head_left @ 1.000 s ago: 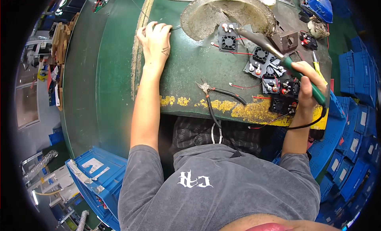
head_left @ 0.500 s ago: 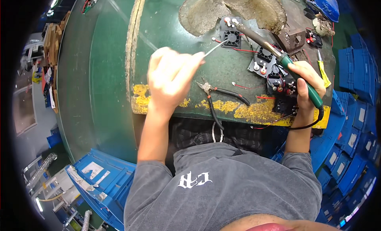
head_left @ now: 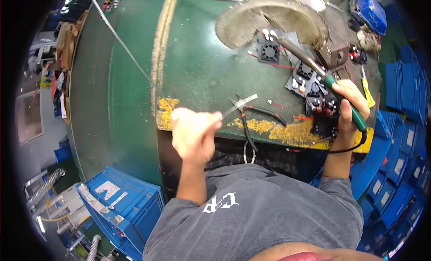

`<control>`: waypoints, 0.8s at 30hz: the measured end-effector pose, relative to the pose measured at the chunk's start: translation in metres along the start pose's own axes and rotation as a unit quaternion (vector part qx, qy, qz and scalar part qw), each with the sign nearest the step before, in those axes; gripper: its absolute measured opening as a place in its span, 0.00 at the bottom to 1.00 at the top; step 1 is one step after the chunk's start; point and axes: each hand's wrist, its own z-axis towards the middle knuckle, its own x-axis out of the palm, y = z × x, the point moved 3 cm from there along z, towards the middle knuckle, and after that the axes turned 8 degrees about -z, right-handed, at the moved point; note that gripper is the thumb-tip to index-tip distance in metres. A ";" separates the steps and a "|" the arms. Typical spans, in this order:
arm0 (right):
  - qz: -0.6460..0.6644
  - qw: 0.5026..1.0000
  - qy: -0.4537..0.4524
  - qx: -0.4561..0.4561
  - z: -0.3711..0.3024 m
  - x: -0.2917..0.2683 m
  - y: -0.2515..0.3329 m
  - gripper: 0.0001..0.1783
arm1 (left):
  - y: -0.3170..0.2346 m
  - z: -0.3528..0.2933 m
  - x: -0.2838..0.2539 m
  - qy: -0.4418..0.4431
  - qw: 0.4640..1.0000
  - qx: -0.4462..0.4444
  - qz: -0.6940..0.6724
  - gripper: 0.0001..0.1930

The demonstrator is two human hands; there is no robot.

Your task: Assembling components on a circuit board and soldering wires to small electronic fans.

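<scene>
My left hand (head_left: 193,133), blurred by motion, is closed above the bench's near yellow edge. A thin grey wire, apparently solder wire (head_left: 130,54), runs into it from the far left. The wire's free end pokes out over the cutting pliers (head_left: 245,124), which lie with handles spread. My right hand (head_left: 354,99) is wrapped round the green handle of a soldering iron (head_left: 331,81). The iron's tip is by the white terminals on a plate with a small black fan (head_left: 269,52). More fan plates (head_left: 301,81) with red wires lie under and beside the iron.
A crusty curved metal guard (head_left: 274,14) stands at the back of the green bench (head_left: 197,59). A yellow-handled tool (head_left: 367,90) and a rusty metal box (head_left: 334,59) are on the right. Blue crates (head_left: 395,86) stack beyond the right edge; a blue bin (head_left: 130,193) stands at lower left.
My left hand has come down toward the bench's near edge, drawing the wire away from the fan. The right hand keeps the iron's tip by the terminals. The whole view has shifted slightly.
</scene>
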 end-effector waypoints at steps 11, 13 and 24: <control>0.067 0.998 -0.012 -0.004 0.003 0.001 0.008 0.19 | 0.000 -0.037 -0.067 -0.104 0.887 -0.282 -0.350 0.07; 0.098 0.995 -0.022 0.012 -0.001 0.000 0.006 0.19 | 0.011 -0.029 -0.088 -0.170 0.805 -0.122 -0.556 0.12; 0.144 0.986 -0.051 0.062 0.001 0.000 0.004 0.17 | -0.005 -0.034 -0.086 -0.252 0.610 -0.054 -0.750 0.07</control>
